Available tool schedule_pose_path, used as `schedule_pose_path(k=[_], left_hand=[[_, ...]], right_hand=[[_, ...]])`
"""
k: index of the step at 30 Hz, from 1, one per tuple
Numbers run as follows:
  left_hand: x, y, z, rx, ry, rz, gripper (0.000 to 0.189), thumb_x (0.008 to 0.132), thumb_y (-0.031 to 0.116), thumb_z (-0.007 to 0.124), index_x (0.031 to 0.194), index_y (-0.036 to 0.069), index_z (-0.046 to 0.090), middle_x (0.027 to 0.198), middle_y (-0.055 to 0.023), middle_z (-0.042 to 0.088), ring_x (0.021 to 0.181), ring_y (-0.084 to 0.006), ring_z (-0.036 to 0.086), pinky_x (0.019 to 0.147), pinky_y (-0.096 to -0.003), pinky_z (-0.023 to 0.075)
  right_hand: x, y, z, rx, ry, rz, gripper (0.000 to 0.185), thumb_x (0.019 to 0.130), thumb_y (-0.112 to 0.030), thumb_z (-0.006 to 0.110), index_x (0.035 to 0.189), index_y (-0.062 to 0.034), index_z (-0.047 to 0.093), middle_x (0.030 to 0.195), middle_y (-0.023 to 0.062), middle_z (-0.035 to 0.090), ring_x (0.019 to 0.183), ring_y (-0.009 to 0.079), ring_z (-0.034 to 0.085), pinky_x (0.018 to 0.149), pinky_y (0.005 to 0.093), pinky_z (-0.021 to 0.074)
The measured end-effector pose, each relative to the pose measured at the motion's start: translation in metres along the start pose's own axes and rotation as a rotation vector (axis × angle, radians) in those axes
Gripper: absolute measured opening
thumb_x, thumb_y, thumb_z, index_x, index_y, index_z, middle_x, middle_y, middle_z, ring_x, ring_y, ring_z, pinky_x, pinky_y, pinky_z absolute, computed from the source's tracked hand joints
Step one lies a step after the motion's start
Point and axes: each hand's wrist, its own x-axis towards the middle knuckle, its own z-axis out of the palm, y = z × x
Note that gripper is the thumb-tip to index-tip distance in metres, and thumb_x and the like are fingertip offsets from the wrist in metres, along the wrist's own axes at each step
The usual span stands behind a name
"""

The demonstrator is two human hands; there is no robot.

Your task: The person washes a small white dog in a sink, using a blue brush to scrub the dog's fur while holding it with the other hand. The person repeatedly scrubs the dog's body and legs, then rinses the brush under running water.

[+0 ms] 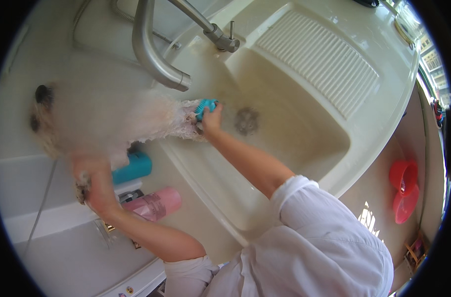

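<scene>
A wet, light-coated dog (162,118) stretches across the left side of the white washbasin (299,111), its head toward the left wall. A foggy patch in the view blurs its middle. My right hand (213,118) holds a turquoise bristled bath brush (204,107) against the dog's wet hindquarters. Under the dog's front end, my left hand (95,182) is closed around what looks like a foreleg, with a dark-tipped paw (81,189) showing beside it. The fog partly hides those fingers.
A curved metal faucet (151,55) hangs over the dog, with a lever valve (225,39) behind. Below the dog lie a teal bottle (138,167) and a pink bottle (162,202). A ribbed washboard (318,61) is moulded into the basin; a drain (247,120) lies right of the brush. Red tubs (398,178) stand lower right.
</scene>
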Motion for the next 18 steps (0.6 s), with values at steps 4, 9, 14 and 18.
schedule_pose_path(k=[4,9,14,18], left_hand=[[-0.009,-0.001,0.005,0.001,-0.03,0.066,0.017,0.079,0.008,0.043,0.069,0.018,0.034,0.058,0.0059,0.028,0.048,-0.0066,0.032,0.042,-0.0275,0.028],[-0.006,-0.007,0.003,0.052,-0.107,0.097,0.015,0.09,0.013,0.039,0.076,0.016,0.034,0.063,0.005,0.027,0.051,-0.0063,0.032,0.043,-0.0281,0.0309],[0.007,-0.007,-0.005,-0.043,-0.003,0.063,0.015,0.07,0.005,0.042,0.066,0.018,0.035,0.055,0.0057,0.031,0.041,-0.0068,0.034,0.04,-0.0267,0.0282],[0.015,-0.016,-0.008,-0.036,0.039,-0.014,0.017,0.072,0.005,0.042,0.066,0.019,0.034,0.055,0.0056,0.03,0.042,-0.0072,0.034,0.041,-0.0268,0.0294]], right_hand=[[-0.03,-0.014,0.007,-0.213,-0.019,-0.366,0.041,0.091,-0.01,0.059,0.13,-0.0065,0.046,0.122,0.0289,0.053,0.11,0.0408,0.055,0.092,0.0449,0.0441],[0.023,-0.011,0.009,0.037,-0.066,0.182,0.041,0.095,-0.013,0.053,0.134,-0.0082,0.045,0.118,0.0319,0.048,0.113,0.0453,0.049,0.097,0.0484,0.0401],[0.006,0.004,-0.003,-0.003,-0.098,-0.029,0.042,0.097,-0.013,0.047,0.138,-0.0088,0.039,0.119,0.0234,0.055,0.107,0.0367,0.057,0.091,0.0457,0.0454],[0.032,0.002,0.004,0.21,-0.102,0.332,0.042,0.099,-0.012,0.043,0.139,-0.0056,0.033,0.123,0.0206,0.055,0.107,0.0317,0.057,0.088,0.0432,0.047]])
